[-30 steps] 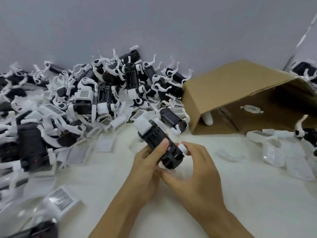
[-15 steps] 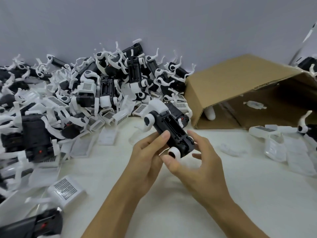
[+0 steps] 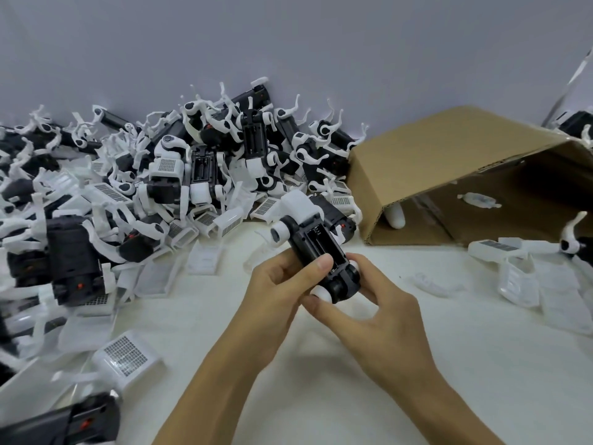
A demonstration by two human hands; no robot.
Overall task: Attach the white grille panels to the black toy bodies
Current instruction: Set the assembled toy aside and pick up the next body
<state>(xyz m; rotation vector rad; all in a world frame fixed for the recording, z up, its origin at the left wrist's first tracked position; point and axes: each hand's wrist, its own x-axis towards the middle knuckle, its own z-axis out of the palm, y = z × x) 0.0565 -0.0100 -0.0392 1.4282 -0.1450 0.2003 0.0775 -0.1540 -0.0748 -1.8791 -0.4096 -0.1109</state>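
A black toy body [image 3: 316, 248] with white round joints and a white cap on its far end is held above the table, open battery slot facing up. My left hand [image 3: 282, 290] grips its left side, thumb pressed across the near end. My right hand [image 3: 369, 303] holds the near end from below and the right, fingers curled round the joints. A loose white grille panel [image 3: 125, 356] lies at the near left on the table. Several more grille panels [image 3: 266, 207] lie among the pile behind.
A large pile of black-and-white toy bodies [image 3: 205, 162] fills the left and back. A cardboard box [image 3: 449, 175] lies on its side at the right. White parts [image 3: 519, 277] lie near it. Another black body [image 3: 64, 422] sits at the bottom left.
The toy body was turned over in both hands, so its open slot now faces up and it points away. My hands shifted their grip towards its near end.
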